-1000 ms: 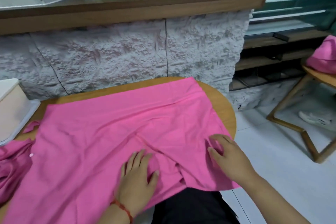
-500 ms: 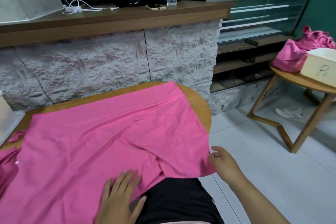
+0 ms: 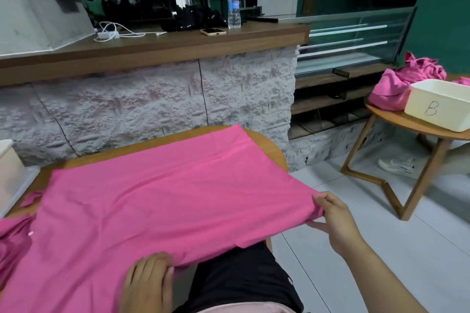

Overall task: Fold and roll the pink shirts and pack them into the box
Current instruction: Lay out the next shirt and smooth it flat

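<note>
Stretching across a round wooden table [image 3: 269, 150], a large pink fabric shirt [image 3: 157, 201] is gripped by both hands.
On the right hand [image 3: 333, 221], fingers [image 3: 324, 201] and thumb are closed in a pinch on the shirt's right corner, which is lifted just past the table's right edge. On the left hand [image 3: 150, 279], fingers [image 3: 157, 263] are curled over the shirt's near hem at the table's near edge. The shirt is spread over most of the tabletop, its far corner reaching the far edge. A tall white plastic box [image 3: 7, 168] is seen at the left edge. Well apart to the right, a white plastic tub marked B [image 3: 437, 107] and a heap of crumpled pink shirts [image 3: 407, 79] are set on a small wooden side table [image 3: 396, 122].
</note>
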Action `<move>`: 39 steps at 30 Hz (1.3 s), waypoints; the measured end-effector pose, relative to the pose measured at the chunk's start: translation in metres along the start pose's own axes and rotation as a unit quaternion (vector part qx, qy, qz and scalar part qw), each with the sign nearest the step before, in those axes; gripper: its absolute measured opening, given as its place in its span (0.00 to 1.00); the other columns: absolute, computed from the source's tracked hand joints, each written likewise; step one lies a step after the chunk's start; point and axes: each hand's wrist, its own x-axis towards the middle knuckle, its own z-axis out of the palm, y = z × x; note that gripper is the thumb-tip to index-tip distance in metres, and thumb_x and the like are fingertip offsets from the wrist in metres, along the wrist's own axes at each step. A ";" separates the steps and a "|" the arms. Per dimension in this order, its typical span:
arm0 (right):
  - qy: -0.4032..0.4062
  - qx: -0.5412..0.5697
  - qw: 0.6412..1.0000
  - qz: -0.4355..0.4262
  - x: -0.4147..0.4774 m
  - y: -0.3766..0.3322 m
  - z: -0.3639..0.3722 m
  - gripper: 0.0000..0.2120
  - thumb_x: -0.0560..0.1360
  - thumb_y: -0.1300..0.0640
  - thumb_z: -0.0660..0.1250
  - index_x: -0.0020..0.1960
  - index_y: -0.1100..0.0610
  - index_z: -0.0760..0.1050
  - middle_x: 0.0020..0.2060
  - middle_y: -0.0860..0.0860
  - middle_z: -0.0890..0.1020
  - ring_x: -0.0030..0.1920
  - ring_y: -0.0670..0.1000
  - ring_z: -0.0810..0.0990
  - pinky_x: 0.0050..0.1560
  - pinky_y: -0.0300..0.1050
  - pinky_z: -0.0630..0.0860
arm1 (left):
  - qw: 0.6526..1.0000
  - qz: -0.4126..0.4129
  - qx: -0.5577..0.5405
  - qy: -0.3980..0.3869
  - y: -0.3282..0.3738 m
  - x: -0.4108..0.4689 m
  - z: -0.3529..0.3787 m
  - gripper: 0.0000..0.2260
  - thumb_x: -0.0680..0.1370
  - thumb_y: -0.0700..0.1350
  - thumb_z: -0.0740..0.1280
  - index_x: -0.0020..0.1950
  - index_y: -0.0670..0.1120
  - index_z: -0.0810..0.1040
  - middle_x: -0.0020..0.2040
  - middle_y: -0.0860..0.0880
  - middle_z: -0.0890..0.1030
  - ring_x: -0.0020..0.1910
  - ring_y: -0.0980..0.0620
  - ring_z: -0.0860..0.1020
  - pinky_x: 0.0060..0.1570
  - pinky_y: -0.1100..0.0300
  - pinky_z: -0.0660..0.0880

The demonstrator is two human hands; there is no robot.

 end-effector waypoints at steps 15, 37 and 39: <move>0.065 -0.261 0.962 -0.042 0.015 0.021 -0.015 0.17 0.72 0.67 0.67 0.40 0.46 0.85 0.26 0.43 0.69 0.30 0.49 0.68 0.35 0.44 0.63 | 0.978 0.196 0.012 -0.063 0.000 -0.002 -0.006 0.10 0.66 0.48 0.61 0.30 0.53 0.81 0.27 0.56 0.76 0.27 0.56 0.77 0.39 0.63 0.67; -0.154 -0.512 0.801 -0.269 0.020 0.016 0.130 0.19 0.82 0.54 0.65 0.73 0.51 0.77 0.70 0.51 0.76 0.69 0.56 0.71 0.70 0.49 0.69 | 0.966 -0.151 0.057 -0.200 -0.098 0.019 -0.027 0.33 0.78 0.68 0.49 0.72 0.51 0.78 0.72 0.49 0.77 0.70 0.46 0.73 0.72 0.45 0.68; -0.191 -0.532 0.781 -0.266 0.023 0.013 0.168 0.20 0.85 0.50 0.62 0.76 0.51 0.73 0.73 0.52 0.74 0.73 0.56 0.70 0.73 0.49 0.68 | 0.940 -0.210 0.087 -0.256 -0.115 0.021 -0.025 0.37 0.76 0.73 0.45 0.79 0.58 0.67 0.80 0.52 0.67 0.78 0.46 0.65 0.76 0.43 0.61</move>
